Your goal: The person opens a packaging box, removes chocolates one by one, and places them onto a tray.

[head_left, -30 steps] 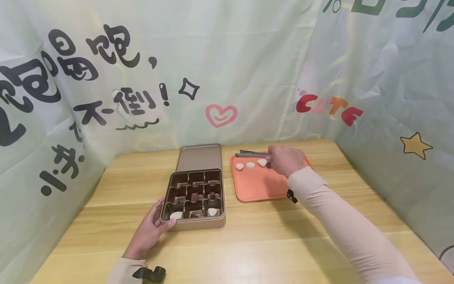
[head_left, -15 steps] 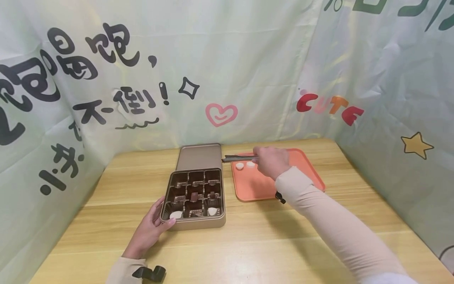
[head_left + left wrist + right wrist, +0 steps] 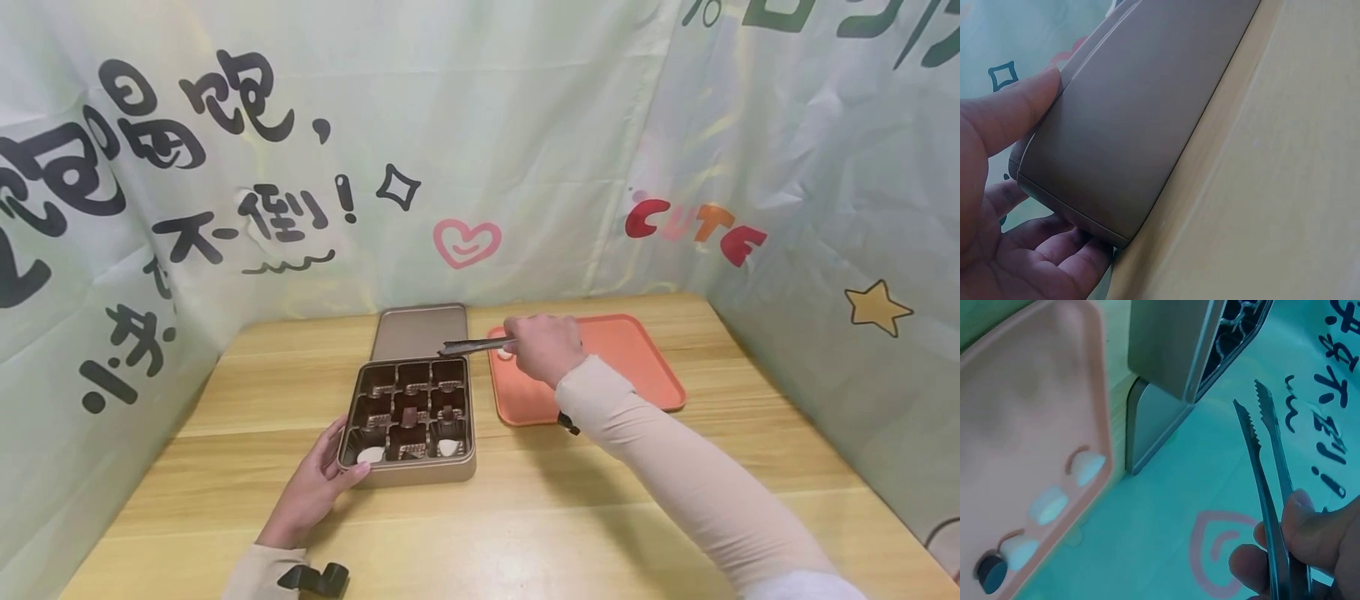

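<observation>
My left hand (image 3: 315, 492) holds the front left corner of a brown tin box (image 3: 431, 474), thumb at the rim and fingers along the side. The box has a divided dark insert. White pieces lie in its front left (image 3: 371, 455) and front right compartments; brown pieces (image 3: 409, 416) sit in the middle and middle right ones. My right hand (image 3: 546, 348) grips metal tongs (image 3: 476, 345), whose serrated tips are over the box's back right edge. In the right wrist view the tips stand slightly apart with nothing between them.
An orange tray (image 3: 637, 367) lies to the right under my right hand. On it are several white pieces (image 3: 1049, 505) in a row and a dark piece (image 3: 992, 574). The box's lid (image 3: 422, 331) lies behind the box. A printed curtain (image 3: 540, 167) stands behind the table.
My right hand has moved left from over the tray with the tongs, bringing their tips to the box's back right edge. My left hand and the box have stayed put.
</observation>
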A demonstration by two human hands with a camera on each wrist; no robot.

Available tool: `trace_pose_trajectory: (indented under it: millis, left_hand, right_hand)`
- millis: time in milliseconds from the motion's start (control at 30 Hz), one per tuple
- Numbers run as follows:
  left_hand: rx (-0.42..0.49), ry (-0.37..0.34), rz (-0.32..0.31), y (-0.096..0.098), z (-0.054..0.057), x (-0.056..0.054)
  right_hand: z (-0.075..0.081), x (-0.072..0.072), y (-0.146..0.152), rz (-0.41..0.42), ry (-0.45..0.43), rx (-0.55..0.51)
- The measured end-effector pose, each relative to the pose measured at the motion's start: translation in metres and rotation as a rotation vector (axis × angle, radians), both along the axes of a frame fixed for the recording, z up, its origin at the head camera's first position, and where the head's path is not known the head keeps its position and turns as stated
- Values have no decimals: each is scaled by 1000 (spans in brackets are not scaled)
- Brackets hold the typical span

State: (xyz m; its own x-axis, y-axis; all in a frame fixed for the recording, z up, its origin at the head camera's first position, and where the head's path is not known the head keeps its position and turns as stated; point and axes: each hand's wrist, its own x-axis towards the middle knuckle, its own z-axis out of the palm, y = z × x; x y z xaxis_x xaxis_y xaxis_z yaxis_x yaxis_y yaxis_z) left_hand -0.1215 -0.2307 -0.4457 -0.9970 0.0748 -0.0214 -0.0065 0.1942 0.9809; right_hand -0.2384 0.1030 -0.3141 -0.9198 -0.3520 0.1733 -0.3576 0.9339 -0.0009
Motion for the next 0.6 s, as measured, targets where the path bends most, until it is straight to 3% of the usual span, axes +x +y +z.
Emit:
trace_pose_trajectory:
  millis: [600]
  left_hand:
    - [-3,7,-12,0,1,2]
  right_hand:
    - [9,15,-35,135,-15,57]
